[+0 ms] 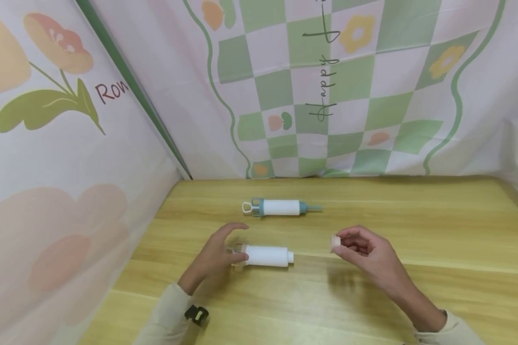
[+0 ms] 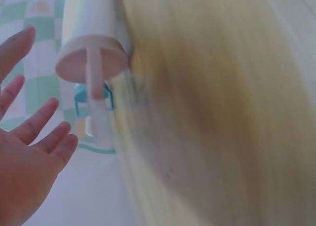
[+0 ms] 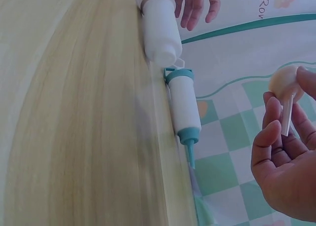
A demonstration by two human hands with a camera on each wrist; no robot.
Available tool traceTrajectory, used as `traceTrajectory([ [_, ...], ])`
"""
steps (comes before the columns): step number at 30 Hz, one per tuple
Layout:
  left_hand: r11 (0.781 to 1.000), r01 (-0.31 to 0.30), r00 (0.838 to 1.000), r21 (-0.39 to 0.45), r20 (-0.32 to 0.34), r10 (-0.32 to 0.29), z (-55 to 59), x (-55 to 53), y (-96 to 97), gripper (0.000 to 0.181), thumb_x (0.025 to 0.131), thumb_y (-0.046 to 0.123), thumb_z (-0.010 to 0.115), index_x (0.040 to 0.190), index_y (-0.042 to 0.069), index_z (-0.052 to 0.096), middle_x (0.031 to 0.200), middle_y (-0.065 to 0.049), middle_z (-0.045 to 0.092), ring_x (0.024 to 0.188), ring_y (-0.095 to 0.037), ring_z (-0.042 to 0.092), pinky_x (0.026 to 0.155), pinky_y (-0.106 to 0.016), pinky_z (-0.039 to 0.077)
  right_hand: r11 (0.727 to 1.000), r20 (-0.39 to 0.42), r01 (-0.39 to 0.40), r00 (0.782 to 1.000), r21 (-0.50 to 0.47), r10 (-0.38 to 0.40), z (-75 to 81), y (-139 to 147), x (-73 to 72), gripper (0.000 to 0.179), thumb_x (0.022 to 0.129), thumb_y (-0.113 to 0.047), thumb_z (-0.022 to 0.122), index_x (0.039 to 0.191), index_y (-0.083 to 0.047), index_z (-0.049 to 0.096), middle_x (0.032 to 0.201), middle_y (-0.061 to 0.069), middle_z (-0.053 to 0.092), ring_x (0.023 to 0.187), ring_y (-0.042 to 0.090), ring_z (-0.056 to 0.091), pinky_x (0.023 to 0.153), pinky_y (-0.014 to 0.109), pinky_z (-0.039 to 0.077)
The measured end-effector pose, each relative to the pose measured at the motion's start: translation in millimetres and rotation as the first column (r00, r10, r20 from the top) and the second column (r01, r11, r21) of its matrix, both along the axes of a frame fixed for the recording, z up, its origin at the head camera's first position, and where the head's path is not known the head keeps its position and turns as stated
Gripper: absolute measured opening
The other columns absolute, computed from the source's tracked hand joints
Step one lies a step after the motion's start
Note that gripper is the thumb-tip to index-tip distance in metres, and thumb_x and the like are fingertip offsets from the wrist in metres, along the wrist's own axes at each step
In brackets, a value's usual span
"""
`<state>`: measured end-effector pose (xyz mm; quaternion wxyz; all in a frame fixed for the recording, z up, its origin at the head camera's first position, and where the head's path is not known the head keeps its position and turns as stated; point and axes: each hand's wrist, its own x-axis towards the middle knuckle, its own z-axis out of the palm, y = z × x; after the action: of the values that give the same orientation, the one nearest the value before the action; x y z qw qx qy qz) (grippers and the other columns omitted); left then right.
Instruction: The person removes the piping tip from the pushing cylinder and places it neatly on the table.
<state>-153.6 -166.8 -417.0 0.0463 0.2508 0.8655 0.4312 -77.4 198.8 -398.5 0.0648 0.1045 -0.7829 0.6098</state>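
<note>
A white tube [image 1: 267,256] with a pale pink collar lies on the table, its bare neck pointing right. My left hand [image 1: 213,255] is at the collar end, fingers spread and holding nothing. In the left wrist view, the fingers [image 2: 43,121] stand apart from the pink end and its handle [image 2: 95,70]. To the right, my right hand [image 1: 373,251] pinches a pale pink nozzle cap [image 1: 335,243] above the table. Its thin spout [image 3: 286,117] points toward the palm in the right wrist view.
Behind the white tube lies a similar plunger tube [image 1: 281,207] with teal ends, its thin nozzle pointing right. The wooden table [image 1: 414,297] meets a patterned cloth [image 1: 285,96] at the back and another at the left. A black band [image 1: 196,315] is around the left sleeve.
</note>
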Motion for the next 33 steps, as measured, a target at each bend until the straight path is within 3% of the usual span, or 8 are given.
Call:
traceTrajectory([
  [3,0.999,0.033,0.999,0.027,-0.012,-0.033,2.8,1.2,5.9,0.069,0.079,0.007,0.084,0.140,0.011,0.053,0.143,-0.001,0.051,0.134,-0.029,0.044,0.101,-0.051,0.046,1.000,0.008,-0.004,1.000,-0.009,0.004,0.0,-0.3,0.3,0.025,0.093,-0.010,0.072,0.114,0.001,0.064,0.098,0.012,0.069,0.083,0.024,0.068,0.069,0.032,0.059],
  [7,0.997,0.062,0.996,0.056,-0.065,-0.058,6.3,2.4,16.1,0.068,0.080,0.010,0.085,0.141,0.008,0.053,0.142,-0.003,0.053,0.135,-0.026,0.044,0.109,-0.054,0.037,1.000,0.012,0.001,1.000,-0.006,-0.001,-0.1,-0.7,1.4,0.025,0.094,-0.012,0.072,0.114,-0.001,0.064,0.099,0.012,0.070,0.085,0.026,0.068,0.070,0.032,0.059],
  [12,0.995,0.027,0.994,0.093,-0.112,-0.016,6.3,5.0,27.2,0.065,0.078,0.007,0.086,0.136,0.005,0.057,0.138,-0.006,0.058,0.133,-0.029,0.047,0.107,-0.051,0.040,1.000,0.021,-0.007,1.000,-0.021,0.007,-0.4,0.0,2.4,0.025,0.094,-0.012,0.072,0.115,0.000,0.064,0.099,0.012,0.070,0.085,0.023,0.069,0.071,0.032,0.059],
  [18,0.992,0.021,0.975,0.128,-0.223,0.008,7.7,11.3,46.7,0.059,0.075,0.006,0.087,0.128,0.001,0.061,0.128,-0.010,0.065,0.122,-0.026,0.057,0.105,-0.045,0.044,1.000,0.016,-0.005,1.000,-0.030,0.006,-0.3,1.1,3.6,0.025,0.094,-0.010,0.071,0.116,0.000,0.062,0.099,0.011,0.072,0.085,0.022,0.069,0.071,0.033,0.059],
  [25,0.976,0.070,0.986,0.205,-0.165,-0.036,9.7,23.4,68.3,0.052,0.079,0.003,0.084,0.126,0.002,0.062,0.125,-0.008,0.066,0.118,-0.023,0.059,0.102,-0.045,0.047,0.998,-0.012,-0.032,0.999,-0.062,0.032,0.6,-2.7,3.6,0.024,0.093,-0.005,0.071,0.114,0.003,0.062,0.096,0.012,0.072,0.083,0.021,0.070,0.070,0.034,0.060],
  [33,0.961,0.100,0.991,0.259,-0.108,-0.074,9.0,24.5,83.8,0.051,0.079,0.002,0.084,0.126,0.005,0.063,0.124,-0.011,0.066,0.114,-0.035,0.060,0.097,-0.050,0.050,0.999,-0.034,-0.028,0.999,-0.027,0.027,1.2,-4.7,5.2,0.022,0.092,-0.005,0.071,0.112,0.002,0.063,0.095,0.012,0.072,0.080,0.019,0.070,0.069,0.033,0.060],
])
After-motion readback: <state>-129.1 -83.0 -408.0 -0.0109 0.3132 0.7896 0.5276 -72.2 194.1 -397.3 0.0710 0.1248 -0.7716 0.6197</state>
